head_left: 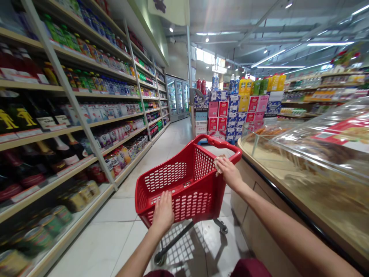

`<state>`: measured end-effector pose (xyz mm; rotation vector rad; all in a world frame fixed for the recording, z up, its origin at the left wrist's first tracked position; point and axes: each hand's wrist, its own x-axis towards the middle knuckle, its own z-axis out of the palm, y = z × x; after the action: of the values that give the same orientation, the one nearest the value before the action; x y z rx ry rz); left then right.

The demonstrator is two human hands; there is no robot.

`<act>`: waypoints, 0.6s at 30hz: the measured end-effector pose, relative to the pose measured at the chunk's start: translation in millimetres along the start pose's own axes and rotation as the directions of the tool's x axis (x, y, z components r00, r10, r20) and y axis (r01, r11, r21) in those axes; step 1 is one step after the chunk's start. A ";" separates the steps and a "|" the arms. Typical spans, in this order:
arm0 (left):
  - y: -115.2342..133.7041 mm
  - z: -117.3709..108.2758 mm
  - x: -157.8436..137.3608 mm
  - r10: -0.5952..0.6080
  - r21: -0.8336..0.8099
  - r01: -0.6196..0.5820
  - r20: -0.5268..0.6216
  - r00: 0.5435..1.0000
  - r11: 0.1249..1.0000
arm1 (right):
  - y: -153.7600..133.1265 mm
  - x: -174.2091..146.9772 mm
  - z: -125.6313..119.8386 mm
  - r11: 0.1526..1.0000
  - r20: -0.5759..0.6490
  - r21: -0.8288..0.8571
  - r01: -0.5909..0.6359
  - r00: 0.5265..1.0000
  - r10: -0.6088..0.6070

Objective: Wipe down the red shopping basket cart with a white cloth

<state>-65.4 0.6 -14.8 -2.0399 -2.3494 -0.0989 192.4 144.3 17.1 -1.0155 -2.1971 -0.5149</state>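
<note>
Two hands are working a red shopping cart [196,190], which is standing on its casters on the tiled floor [123,209], right in front of the person. The right hand [232,174] is closing its fingers over a crumpled pale cloth [219,157] and pressing it to the cart just below the handle [221,144]. Over at the other end, the left hand [164,211] is lying on the near rim, fingers straight and close together; whether they're gripping, I'm not able to tell. On the right, a display case [250,198] is running close by the cart, with clear plastic packs [317,150] sitting on it. Out left, shelves [115,120] are holding rows of bottles; up ahead, stacked boxes [223,109] are carrying more bottles, and glass-door fridges [179,98] are standing beyond.
</note>
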 end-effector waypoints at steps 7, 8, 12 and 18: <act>20.7 2.6 -10.2 -0.033 0.015 0.033 0.033 0.999 0.999 | -63.0 -16.5 35.7 0.972 0.026 0.217 0.094 0.994 -0.102; 25.5 1.2 -10.3 -0.014 -0.015 0.015 0.042 0.999 1.000 | -61.5 -14.1 36.4 0.972 0.030 0.226 0.071 0.996 -0.080; 31.8 -5.9 -10.4 0.148 -0.174 -0.132 0.078 0.986 0.976 | -48.6 -0.9 29.8 0.971 0.047 0.238 -0.005 0.999 -0.007; -6.8 -6.6 -16.6 0.135 -0.194 -0.105 0.148 0.980 0.975 | -105.6 -29.1 28.4 0.934 0.076 0.344 0.095 0.989 -0.129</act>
<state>-70.0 -17.2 -9.5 -2.3563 -2.3802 -0.1619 113.0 80.0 -31.4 -0.7465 -2.3364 -0.1260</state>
